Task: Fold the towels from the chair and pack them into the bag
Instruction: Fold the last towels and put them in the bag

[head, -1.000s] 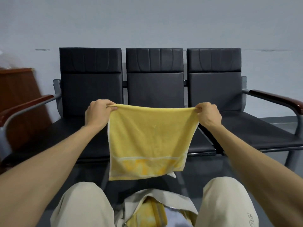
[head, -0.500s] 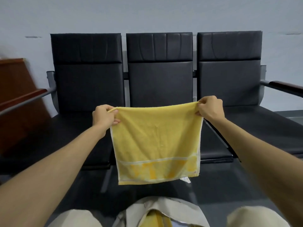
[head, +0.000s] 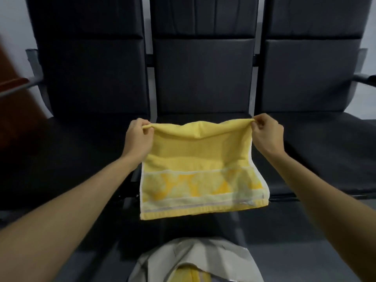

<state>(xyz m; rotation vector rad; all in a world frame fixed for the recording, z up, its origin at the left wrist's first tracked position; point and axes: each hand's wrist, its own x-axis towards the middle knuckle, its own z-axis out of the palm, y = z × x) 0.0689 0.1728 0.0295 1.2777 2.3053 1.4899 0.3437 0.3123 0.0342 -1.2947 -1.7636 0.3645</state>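
Bottom centre, the bag [head: 195,259] is sliced off by the frame's lower edge, and the yellow cloth [head: 191,274] inside shows only a strip. Up top, the chairs [head: 203,78] lose the upper ends of their backs to the edge. Far left, a brown shape [head: 14,119] is pure blur, can't name it. The towel [head: 199,159] covers the middle seat's front edge, and the left hand [head: 138,139] has its fingertips tucked behind the corner. Forearms run out the lower corners.

Pale wall [head: 12,27] in the upper left corner and at the right edge. Blurred reddish-brown wooden panel [head: 16,119] down the left edge. Dark grey floor [head: 295,257] across the bottom.
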